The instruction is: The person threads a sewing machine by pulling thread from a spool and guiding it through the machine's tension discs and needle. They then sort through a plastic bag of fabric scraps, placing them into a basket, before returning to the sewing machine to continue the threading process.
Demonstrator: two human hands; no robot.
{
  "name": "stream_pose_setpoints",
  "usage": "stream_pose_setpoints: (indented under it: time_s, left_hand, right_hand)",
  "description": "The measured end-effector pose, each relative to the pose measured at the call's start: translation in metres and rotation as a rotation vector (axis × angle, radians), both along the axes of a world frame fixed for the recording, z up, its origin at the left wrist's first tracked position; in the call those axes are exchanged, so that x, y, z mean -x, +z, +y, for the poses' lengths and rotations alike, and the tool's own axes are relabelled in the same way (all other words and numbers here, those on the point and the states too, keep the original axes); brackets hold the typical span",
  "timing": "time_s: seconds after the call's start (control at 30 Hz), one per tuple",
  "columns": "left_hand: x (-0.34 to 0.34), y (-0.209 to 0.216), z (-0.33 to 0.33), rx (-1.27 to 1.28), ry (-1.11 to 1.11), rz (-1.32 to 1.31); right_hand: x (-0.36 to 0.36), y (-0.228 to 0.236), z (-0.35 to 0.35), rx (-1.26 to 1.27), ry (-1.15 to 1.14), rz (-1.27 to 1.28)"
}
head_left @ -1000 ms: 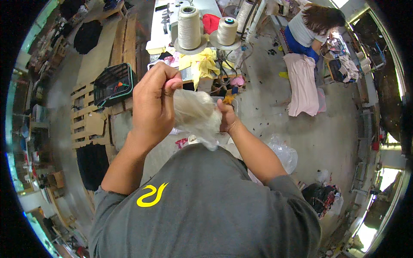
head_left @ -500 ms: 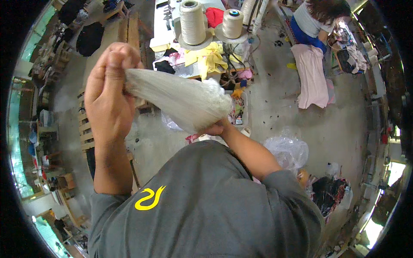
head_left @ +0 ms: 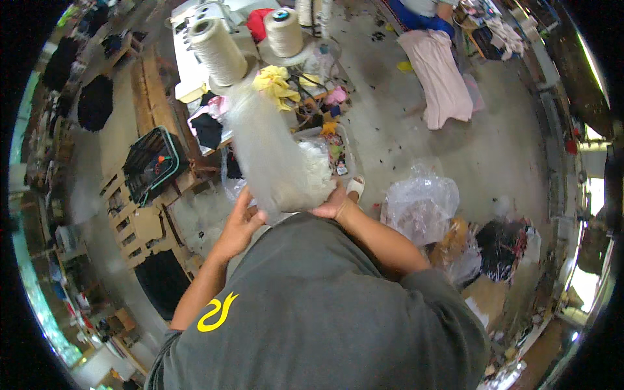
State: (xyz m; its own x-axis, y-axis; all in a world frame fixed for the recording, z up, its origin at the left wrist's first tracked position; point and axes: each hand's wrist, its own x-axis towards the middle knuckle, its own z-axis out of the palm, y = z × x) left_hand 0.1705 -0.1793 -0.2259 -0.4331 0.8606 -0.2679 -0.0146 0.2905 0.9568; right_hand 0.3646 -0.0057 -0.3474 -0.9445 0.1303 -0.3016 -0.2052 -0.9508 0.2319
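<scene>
A translucent plastic bag (head_left: pixel 263 146) with whitish, ruffled contents (head_left: pixel 318 166) at its right side stands tall in front of my body. Its loose upper part is blurred and reaches up toward the cone of thread. My right hand (head_left: pixel 333 201) grips the bag's lower right corner, with most of its fingers hidden beneath. By the lower left side of the bag is my left hand (head_left: pixel 242 224), its thumb and fingers apart; it seems to be just at the bag's edge.
Ahead, a sewing table carries cream thread cones (head_left: pixel 218 52), yellow cloth (head_left: pixel 276 84) and a red cloth (head_left: pixel 259 23). A dark basket (head_left: pixel 155 166) stands left on wooden pallets. Clear plastic bags (head_left: pixel 422 201) lie to the right. A person sits far right beside pink fabric (head_left: pixel 439 78).
My left hand has let go of the bag's gathered end and dropped down beside it. The bag's loose top now stands upward. The view has shifted, bringing the basket into sight.
</scene>
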Motion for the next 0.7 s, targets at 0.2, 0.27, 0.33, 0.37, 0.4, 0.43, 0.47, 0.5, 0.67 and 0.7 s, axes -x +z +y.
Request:
stream_pose_setpoints:
  time_s: [0.2, 0.27, 0.33, 0.37, 0.4, 0.43, 0.47, 0.5, 0.67, 0.7]
  left_hand:
    - [0.003, 0.017, 0.026, 0.078, -0.194, 0.079]
    - [0.006, 0.035, 0.025, 0.047, -0.285, -0.178]
    - [0.007, 0.075, 0.027, -0.038, -0.45, -0.399]
    - [0.011, 0.091, 0.033, -0.105, -0.622, -0.459]
    - [0.015, 0.101, 0.035, -0.19, -0.716, -0.53]
    - [0.019, 0.11, 0.037, -0.277, -0.811, -0.599]
    - [0.026, 0.121, 0.043, -0.299, -0.896, -0.674]
    - [0.032, 0.126, 0.046, -0.326, -0.971, -0.75]
    - [0.056, 0.114, 0.03, -0.511, -0.322, -0.849]
    - [0.056, 0.116, 0.036, -0.499, -0.133, -0.764]
  right_hand:
    - [-0.008, -0.028, -0.005, -0.084, 0.111, -0.194]
    - [-0.024, -0.048, -0.002, -0.061, 0.055, -0.215]
    - [-0.031, -0.042, -0.001, -0.169, 0.078, -0.115]
    - [-0.033, -0.033, -0.002, -0.218, 0.093, -0.063]
    - [-0.036, -0.023, -0.001, -0.266, 0.107, -0.01]
    - [-0.042, -0.012, 0.002, -0.277, 0.099, 0.052]
    - [-0.049, 0.0, 0.003, -0.288, 0.078, 0.114]
    - [-0.062, 0.001, 0.01, -0.307, 0.108, 0.146]
    - [-0.192, -0.084, 0.014, -0.397, 0.241, -0.13]
    - [-0.22, -0.1, 0.007, -0.365, 0.193, -0.281]
